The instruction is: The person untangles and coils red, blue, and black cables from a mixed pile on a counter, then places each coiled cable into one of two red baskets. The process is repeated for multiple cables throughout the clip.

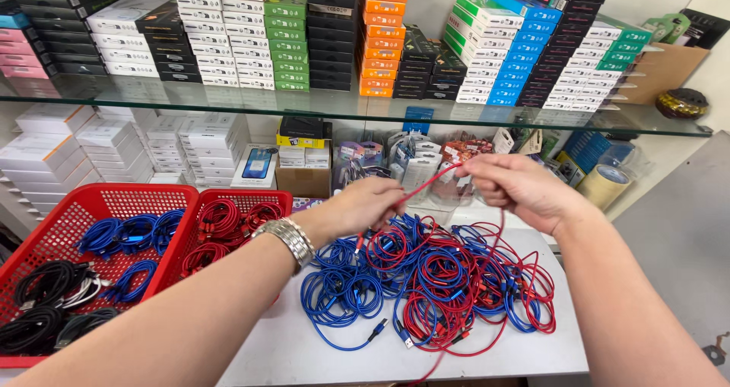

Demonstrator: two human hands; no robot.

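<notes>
You hold the red cable (426, 183) taut between your pinching left hand (365, 204) and right hand (517, 185), its length rising rightward above the tangled pile (426, 280).

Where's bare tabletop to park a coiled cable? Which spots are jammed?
Free: the near-left strip of the white table, between the red baskets and the tangled cable pile, and the near edge right of the pile. Crowded: the centre under the pile and both hands; baskets hold coils.
</notes>
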